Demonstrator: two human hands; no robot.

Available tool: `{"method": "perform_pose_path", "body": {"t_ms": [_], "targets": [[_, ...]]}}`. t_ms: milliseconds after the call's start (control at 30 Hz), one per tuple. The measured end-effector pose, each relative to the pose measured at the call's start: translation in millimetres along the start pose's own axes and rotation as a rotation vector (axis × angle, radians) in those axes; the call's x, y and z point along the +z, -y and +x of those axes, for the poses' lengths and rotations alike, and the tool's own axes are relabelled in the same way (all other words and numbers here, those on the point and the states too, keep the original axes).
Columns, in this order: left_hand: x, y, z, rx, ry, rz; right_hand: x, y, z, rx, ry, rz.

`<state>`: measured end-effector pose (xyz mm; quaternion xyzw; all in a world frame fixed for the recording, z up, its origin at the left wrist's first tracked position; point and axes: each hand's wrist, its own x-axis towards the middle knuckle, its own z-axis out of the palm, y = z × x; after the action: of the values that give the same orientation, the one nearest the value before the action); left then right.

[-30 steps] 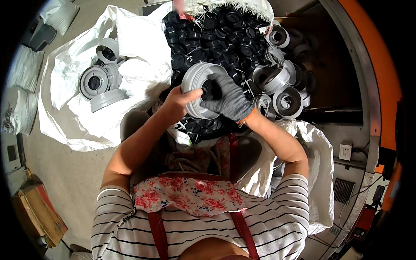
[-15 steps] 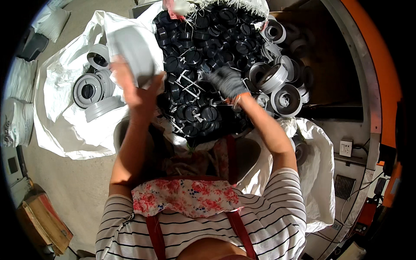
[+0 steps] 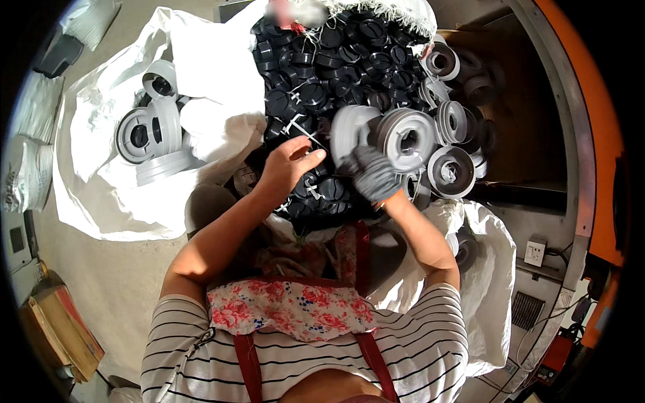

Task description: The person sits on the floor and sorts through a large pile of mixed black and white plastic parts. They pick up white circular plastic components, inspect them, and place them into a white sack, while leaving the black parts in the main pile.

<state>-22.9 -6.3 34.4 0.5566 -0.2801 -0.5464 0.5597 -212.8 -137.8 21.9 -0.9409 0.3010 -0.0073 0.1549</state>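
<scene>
My bare left hand [image 3: 290, 164] hovers over the near left of the black caps, its thumb and fingers apart with nothing between them. The grey-gloved right hand [image 3: 371, 176] is closed at the lower edge of a grey plastic ring [image 3: 348, 127], which is smeared by motion and stands tilted. Right beside it is another grey ring [image 3: 420, 127] with a round hub in its middle. Under both hands lies a heap of black plastic caps [image 3: 312, 94] in a white sack, with thin white plastic sprues [image 3: 293, 126] scattered among them.
On the left, an open white sack [image 3: 87, 195] holds several grey rings [image 3: 166, 127]. More grey rings [image 3: 450, 172] sit at the right by a dark machine opening with an orange frame [image 3: 591, 134]. Another white sack [image 3: 487, 289] hangs at the near right. Cartons [image 3: 67, 332] stand at the lower left.
My left hand has come from the left sack back to the caps, and the grey ring it had is now among those in that sack. My right hand has taken hold of a grey ring.
</scene>
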Motion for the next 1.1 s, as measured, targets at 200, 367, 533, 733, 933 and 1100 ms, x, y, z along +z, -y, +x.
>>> {"method": "perform_pose_path", "body": {"t_ms": [200, 367, 533, 733, 933, 1100], "targets": [[-12.8, 7.9, 7.9, -0.286, -0.04, -0.283, -40.7, 58.3, 35.3, -0.217, 0.01, 0.373], [-20.2, 5.8, 0.8, 0.056, -0.128, 0.091, 13.6, -39.2, 169.3, 0.364, -0.289, -0.044], [-26.8, -3.4, 8.5, 0.001, -0.119, -0.304, 43.7, -71.0, 185.3, 0.369, -0.132, 0.006], [-19.7, 5.7, 11.9, 0.073, -0.239, -0.322, -17.0, 18.1, 110.0, -0.026, -0.118, 0.425], [-14.3, -11.1, -14.0, 0.103, 0.048, -0.235, -34.7, 54.7, 52.1, -0.283, -0.046, 0.245], [-26.6, -3.2, -21.0, -0.045, 0.29, -0.257, -56.2, 65.3, 23.3, -0.531, 0.028, -0.015]]}}
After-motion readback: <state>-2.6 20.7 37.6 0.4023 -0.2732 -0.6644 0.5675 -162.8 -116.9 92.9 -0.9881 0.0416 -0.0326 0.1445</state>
